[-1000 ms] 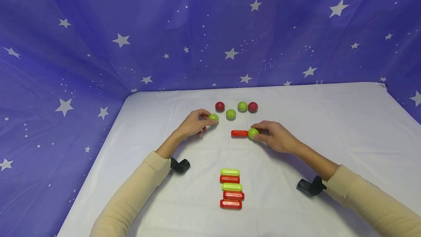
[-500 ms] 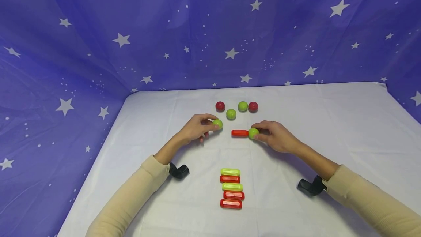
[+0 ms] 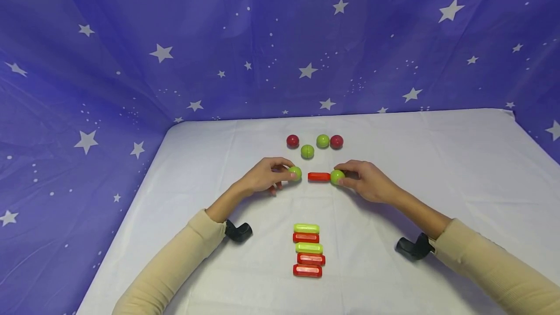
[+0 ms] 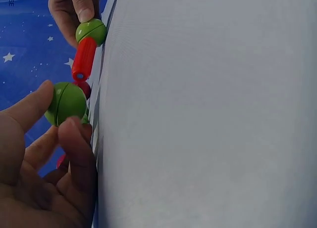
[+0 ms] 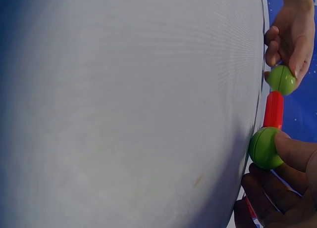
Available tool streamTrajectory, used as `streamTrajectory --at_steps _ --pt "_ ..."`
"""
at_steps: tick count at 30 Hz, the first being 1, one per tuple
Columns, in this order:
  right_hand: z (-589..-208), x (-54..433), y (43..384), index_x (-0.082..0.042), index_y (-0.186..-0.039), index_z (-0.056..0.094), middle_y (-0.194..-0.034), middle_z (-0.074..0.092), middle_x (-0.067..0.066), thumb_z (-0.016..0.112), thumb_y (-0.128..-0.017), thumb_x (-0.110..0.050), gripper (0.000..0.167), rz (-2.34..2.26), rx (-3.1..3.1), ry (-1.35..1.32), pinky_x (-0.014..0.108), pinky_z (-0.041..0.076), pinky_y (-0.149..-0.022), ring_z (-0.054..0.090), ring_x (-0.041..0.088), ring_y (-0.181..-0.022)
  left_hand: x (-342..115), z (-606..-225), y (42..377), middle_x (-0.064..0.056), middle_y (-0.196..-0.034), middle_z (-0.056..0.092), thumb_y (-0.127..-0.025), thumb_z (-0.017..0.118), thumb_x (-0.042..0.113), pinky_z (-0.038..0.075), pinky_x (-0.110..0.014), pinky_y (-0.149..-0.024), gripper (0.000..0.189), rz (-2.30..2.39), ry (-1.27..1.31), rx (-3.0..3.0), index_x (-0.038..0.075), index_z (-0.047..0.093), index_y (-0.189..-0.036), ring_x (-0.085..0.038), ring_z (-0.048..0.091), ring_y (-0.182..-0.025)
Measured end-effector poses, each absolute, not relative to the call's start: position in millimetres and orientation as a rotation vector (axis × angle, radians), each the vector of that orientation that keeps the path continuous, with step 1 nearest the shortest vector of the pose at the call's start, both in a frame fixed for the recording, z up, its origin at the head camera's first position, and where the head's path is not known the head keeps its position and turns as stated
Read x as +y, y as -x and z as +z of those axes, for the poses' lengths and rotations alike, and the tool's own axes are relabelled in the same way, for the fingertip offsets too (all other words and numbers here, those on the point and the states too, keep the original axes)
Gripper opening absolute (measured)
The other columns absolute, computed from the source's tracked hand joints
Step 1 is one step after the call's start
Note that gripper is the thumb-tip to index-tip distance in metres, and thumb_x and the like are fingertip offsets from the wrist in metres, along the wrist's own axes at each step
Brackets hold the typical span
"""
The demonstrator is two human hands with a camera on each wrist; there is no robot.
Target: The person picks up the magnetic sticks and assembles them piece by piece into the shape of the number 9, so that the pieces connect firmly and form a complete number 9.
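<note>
Between thumb and fingers, my left hand pinches a green ball with a seam line round it. My right hand pinches another green ball, which sits on the right end of a red rod. The rod points left, towards the ball in the left hand, and a small gap lies between them in the head view. A hole shows in the rod's free end in the left wrist view. Seen from the right wrist, the right thumb presses on its green ball.
Behind the hands lie a red ball, a green ball, another green ball and a red ball. Nearer the front, several red and yellow-green rods lie in a column on the white cloth. A purple starry curtain hangs behind.
My left hand has carried its green ball forward to the right and nearer to me, up to the rod's free end. The right hand, its ball and the rod have stayed in place.
</note>
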State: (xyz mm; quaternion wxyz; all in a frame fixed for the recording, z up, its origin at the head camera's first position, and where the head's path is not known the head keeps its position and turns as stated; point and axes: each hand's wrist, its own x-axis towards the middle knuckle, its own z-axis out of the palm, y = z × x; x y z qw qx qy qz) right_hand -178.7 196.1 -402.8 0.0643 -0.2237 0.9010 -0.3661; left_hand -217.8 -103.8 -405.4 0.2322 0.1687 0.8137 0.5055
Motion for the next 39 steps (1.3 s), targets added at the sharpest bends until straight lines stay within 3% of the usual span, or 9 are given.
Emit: streamTrajectory --at_steps 10,39 --pt "-403 196 179 0.002 -0.124 0.064 -0.112 0.067 0.010 0.070 -0.092 -0.009 0.035 -1.102 2.719 0.679 0.051 0.046 -0.095 0.059 0.028 -0.103 -102 -408 217 -0.007 -0.097 0.062 -0.091 0.073 0.026 0.048 -0.027 -0.047 0.039 1.334 -0.489 2.264 0.010 0.064 -0.125 -0.015 0.055 -0.059" --pt "-403 198 181 0.001 -0.124 0.065 -0.114 0.067 0.011 0.070 -0.092 -0.010 0.035 -1.096 2.702 0.686 0.051 0.045 -0.096 0.060 0.028 -0.105 -90 -405 212 -0.008 -0.100 0.061 -0.091 0.072 0.021 0.051 -0.029 -0.050 0.039 1.315 -0.533 2.284 0.006 0.062 -0.126 -0.016 0.058 -0.064"
